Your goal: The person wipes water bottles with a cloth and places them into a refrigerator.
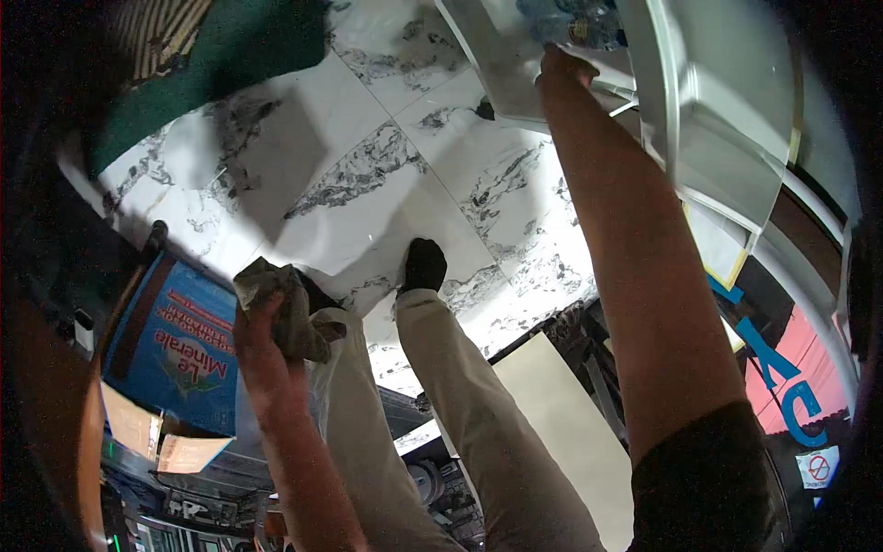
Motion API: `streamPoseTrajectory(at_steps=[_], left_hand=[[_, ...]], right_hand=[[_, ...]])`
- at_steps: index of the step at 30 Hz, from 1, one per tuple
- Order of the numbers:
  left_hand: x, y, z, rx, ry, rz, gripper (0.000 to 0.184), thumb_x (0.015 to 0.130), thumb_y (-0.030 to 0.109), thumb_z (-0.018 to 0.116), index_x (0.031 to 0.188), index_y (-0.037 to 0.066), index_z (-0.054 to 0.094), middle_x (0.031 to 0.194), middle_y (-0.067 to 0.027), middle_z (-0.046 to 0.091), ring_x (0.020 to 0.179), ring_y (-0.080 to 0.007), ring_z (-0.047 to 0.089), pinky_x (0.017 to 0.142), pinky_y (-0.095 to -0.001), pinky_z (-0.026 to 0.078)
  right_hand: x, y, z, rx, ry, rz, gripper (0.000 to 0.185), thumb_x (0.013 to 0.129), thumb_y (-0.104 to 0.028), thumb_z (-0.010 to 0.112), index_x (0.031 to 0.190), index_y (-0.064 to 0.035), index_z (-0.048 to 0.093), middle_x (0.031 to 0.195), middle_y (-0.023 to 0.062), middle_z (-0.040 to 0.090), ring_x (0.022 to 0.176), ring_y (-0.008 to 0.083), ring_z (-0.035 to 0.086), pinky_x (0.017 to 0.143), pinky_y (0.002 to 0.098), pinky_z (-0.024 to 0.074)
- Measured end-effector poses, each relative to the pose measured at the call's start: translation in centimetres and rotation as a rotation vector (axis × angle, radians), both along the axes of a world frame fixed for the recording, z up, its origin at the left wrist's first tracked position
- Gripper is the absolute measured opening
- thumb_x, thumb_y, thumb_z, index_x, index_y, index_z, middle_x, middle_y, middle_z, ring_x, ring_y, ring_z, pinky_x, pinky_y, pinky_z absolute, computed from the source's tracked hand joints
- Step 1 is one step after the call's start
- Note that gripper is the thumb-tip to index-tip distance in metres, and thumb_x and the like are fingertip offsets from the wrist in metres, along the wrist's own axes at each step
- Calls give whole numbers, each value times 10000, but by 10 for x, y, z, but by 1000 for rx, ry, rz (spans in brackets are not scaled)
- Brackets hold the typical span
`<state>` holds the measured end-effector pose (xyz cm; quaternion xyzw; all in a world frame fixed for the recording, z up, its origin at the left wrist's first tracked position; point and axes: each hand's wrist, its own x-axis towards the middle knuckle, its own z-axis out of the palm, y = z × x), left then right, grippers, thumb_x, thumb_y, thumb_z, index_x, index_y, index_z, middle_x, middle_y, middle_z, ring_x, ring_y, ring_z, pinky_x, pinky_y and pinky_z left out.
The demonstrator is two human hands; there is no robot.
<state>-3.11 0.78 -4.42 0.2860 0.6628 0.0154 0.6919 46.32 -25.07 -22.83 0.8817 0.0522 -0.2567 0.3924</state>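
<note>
My left hand (262,345) is closed around a crumpled grey-green cloth (292,308), held above my left leg. My right arm stretches far forward, and my right hand (565,70) is at a white open appliance that looks like a fridge (515,78). The fingers there look curled, close to several clear plastic bottles (584,23). Whatever they grip, if anything, is hidden.
White marble-patterned tiles (368,175) cover the floor under my feet. A blue box with printed lettering (179,345) stands at left. Dark green fabric (248,55) lies at upper left. A pale board (566,432) and a pink sign (796,368) are at right.
</note>
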Motion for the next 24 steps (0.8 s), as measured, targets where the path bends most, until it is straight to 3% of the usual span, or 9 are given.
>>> streamPoseTrajectory(at_steps=[2, 4, 8, 9, 12, 13, 14, 22, 24], left_hand=[[-6, 3, 15, 14, 16, 21, 533, 888, 184, 728, 1384, 53, 583, 1212, -107, 655, 1127, -271, 652, 964, -416, 555], [3, 2, 46, -7, -4, 17, 428, 907, 153, 707, 1315, 54, 621, 1275, -112, 664, 1138, -269, 673, 927, -393, 601], [4, -2, 115, -9, -210, 76, 493, 942, 121, 719, 1400, 36, 557, 1263, -100, 649, 1158, -258, 642, 954, -412, 551], [-3, -2, 126, 1, -163, 64, 478, 983, 120, 707, 1423, 31, 541, 1291, -112, 648, 1196, -261, 636, 960, -411, 552], [-19, -6, 174, 6, -296, 90, 525, 991, 155, 721, 1456, 29, 514, 1361, -120, 621, 1228, -262, 628, 973, -407, 550], [-22, -8, 192, 49, -329, 97, 525, 991, 155, 721, 1456, 29, 514, 1361, -120, 621, 1228, -262, 628, 973, -407, 550], [-25, -10, 211, 35, -289, 96, 515, 999, 158, 713, 1458, 28, 517, 1364, -119, 623, 1229, -262, 630, 979, -406, 549], [-41, -14, 402, 404, -462, 37, 392, 1018, 154, 686, 1370, 9, 594, 1243, -76, 686, 1147, -216, 670, 981, -380, 550], [-49, 2, 448, 214, -582, 104, 351, 1019, 159, 686, 1334, 21, 620, 1188, -46, 700, 1083, -184, 672, 942, -347, 546]], right_hand=[[-39, 31, 34, -27, 30, 80, 447, 1014, -425, 678, 1370, -161, 621, 1420, 170, 646, 1203, 317, 675, 979, 531, 492], [-70, 38, 52, 5, -32, 194, 374, 1008, -342, 658, 1308, -121, 626, 1328, 158, 639, 1171, 299, 651, 1001, 506, 490], [-136, 34, 94, 355, -172, 424, 231, 996, -176, 616, 1182, -41, 637, 1142, 134, 625, 1106, 262, 603, 1044, 455, 486], [-158, 33, 109, 537, -177, 344, 197, 993, -134, 606, 1150, -21, 639, 1096, 128, 622, 1089, 253, 591, 1054, 443, 485], [-246, 63, 222, 1787, -120, -883, 284, 1021, -193, 662, 1254, -40, 606, 1114, 88, 619, 899, 206, 639, 809, 377, 578], [-262, 65, 261, 1686, 23, -825, 292, 1042, -167, 630, 1298, -38, 574, 1214, 97, 634, 1009, 204, 652, 752, 379, 586], [-281, 71, 282, 1774, 28, -1115, 308, 1038, -180, 644, 1314, -64, 573, 1161, 85, 655, 934, 192, 664, 722, 363, 574], [-334, 86, 549, 1966, 590, -807, 382, 1060, -133, 622, 1424, -113, 509, 1275, 116, 639, 1125, 234, 678, 851, 379, 586], [-330, 94, 607, 2115, 723, -782, 469, 1064, -151, 621, 1505, -139, 462, 1379, 133, 615, 1224, 247, 644, 937, 395, 572]])
